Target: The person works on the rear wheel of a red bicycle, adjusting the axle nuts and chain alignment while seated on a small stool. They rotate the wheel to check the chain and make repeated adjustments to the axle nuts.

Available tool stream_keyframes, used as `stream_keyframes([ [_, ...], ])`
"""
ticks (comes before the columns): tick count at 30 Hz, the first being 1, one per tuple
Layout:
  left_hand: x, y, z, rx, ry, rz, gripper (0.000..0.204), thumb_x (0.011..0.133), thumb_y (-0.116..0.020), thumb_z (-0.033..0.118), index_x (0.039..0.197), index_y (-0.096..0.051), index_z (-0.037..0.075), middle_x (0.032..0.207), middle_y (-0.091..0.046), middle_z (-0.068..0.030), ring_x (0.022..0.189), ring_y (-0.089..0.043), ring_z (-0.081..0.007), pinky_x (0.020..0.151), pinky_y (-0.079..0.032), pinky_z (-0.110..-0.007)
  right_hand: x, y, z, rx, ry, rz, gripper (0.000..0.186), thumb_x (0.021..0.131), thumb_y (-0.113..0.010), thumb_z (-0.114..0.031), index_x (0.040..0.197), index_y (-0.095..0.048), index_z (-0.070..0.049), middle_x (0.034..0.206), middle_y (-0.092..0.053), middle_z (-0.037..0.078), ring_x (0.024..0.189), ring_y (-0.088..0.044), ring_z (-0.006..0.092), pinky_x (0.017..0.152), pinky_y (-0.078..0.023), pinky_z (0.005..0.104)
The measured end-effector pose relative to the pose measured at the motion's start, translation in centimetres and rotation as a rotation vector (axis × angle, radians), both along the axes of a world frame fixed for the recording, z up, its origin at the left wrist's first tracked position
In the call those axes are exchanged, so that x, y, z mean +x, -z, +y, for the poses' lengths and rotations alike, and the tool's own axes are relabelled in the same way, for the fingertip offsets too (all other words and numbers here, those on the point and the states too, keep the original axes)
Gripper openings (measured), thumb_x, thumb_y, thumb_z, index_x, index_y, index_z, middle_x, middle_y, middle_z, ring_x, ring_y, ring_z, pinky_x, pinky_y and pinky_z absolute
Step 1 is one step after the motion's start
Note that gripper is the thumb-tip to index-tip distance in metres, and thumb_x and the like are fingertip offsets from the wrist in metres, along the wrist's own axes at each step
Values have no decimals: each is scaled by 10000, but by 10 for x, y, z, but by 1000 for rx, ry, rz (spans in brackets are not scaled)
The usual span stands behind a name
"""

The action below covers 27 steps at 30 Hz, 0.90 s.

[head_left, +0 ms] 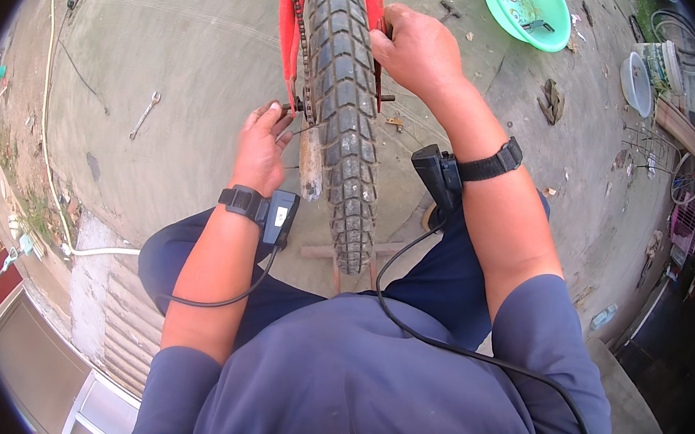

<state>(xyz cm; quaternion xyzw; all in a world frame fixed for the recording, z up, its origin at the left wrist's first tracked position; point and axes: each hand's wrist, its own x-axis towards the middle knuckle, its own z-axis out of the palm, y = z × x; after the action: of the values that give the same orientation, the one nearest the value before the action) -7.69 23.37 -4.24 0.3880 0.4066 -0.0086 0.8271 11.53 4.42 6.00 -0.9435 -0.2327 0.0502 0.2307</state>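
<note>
A bicycle wheel with a black knobby tyre [344,108] stands between the arms of a red bicycle frame [289,23], in front of me. A rusty chain [295,1] runs along its left side. My left hand [262,143] is closed, its thumb and fingers pinching at the left axle end [299,105]; any small part between the fingertips is hidden. My right hand [418,48] is wrapped round the red frame's right arm, its fingertips partly hidden. Below that hand the right axle end [387,99] sticks out bare.
A wooden piece [311,163] lies beneath the wheel's left side. Wrenches [146,115] lie on the concrete at left. A green basin [541,31] with a tool inside stands at far right, near a T-shaped tool [450,11]. A pale hose [47,104] runs down the left.
</note>
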Motion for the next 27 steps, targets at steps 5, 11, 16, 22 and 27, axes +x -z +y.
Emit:
stream_keyframes([
  [5,14,-34,0,602,-2,-21,382,968,-628,175,1282,-558,-31,1204,-637,-95,1092,-596,-176,914,-465,-319,-1,-5,1,-14,1,18,257,787,-624,-291,879,-677,-56,782,-707,178,760,-690,391,703,-556,495],
  [11,27,-98,-25,747,344,-321,306,938,-667,59,1225,-601,-22,1098,-673,-64,920,-633,-120,825,-533,-274,-2,-8,1,0,9,41,263,816,-614,-304,870,-659,-51,713,-660,173,715,-659,393,663,-533,486],
  [16,39,-127,-45,321,255,-387,283,921,-749,155,1142,-673,-6,937,-663,2,842,-597,-100,746,-489,-266,-3,-8,0,19,19,46,257,814,-614,-306,869,-663,-60,712,-671,152,712,-671,376,663,-535,483],
  [22,38,-130,-47,580,387,-243,221,926,-737,164,1057,-674,-2,902,-664,-35,804,-600,-112,725,-505,-288,-2,-7,1,30,20,54,251,814,-611,-306,876,-666,-69,729,-684,144,719,-680,367,667,-542,479],
  [27,34,-110,-55,654,491,-228,257,931,-731,134,1126,-677,-24,991,-696,-55,891,-630,-120,780,-527,-302,0,-8,0,18,19,83,245,809,-614,-304,876,-670,-75,753,-693,144,732,-685,368,668,-543,481],
])
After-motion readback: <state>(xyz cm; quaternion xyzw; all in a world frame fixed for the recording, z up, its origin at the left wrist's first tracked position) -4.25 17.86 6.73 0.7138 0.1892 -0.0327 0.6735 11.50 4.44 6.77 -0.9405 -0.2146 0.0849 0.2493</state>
